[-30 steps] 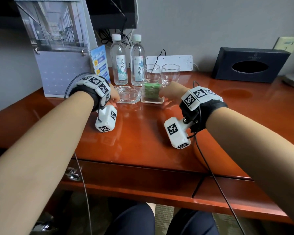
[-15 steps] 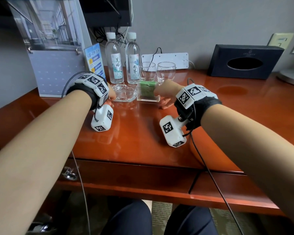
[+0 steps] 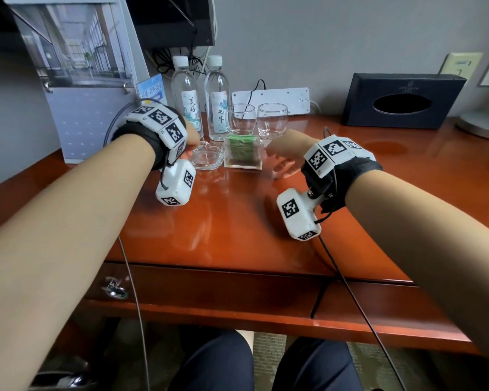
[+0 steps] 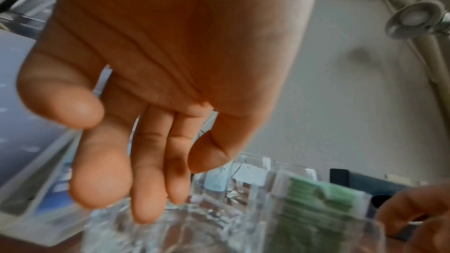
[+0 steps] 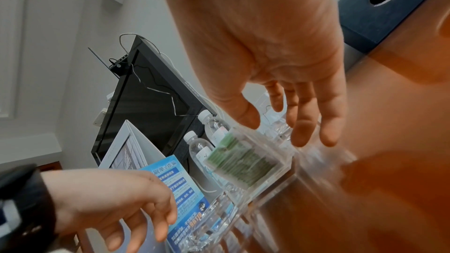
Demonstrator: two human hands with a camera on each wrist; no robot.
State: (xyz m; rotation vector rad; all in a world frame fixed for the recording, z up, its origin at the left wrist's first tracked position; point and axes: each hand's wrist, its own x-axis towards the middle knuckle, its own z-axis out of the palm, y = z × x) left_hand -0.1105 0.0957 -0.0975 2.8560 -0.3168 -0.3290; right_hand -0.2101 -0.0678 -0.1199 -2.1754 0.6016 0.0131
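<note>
Here, clear square acrylic box [image 3: 242, 153], faceted glass ashtray [image 3: 206, 158], glossy red-brown desk [image 3: 237, 221]

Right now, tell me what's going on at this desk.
A person seated at the desk reaches both hands forward. The left hand, fingers loose, hangs over the glass ashtray; whether it touches is unclear. The right hand is open beside the clear box of green packets, gripping nothing. Two bottles and two glasses stand just behind.
</note>
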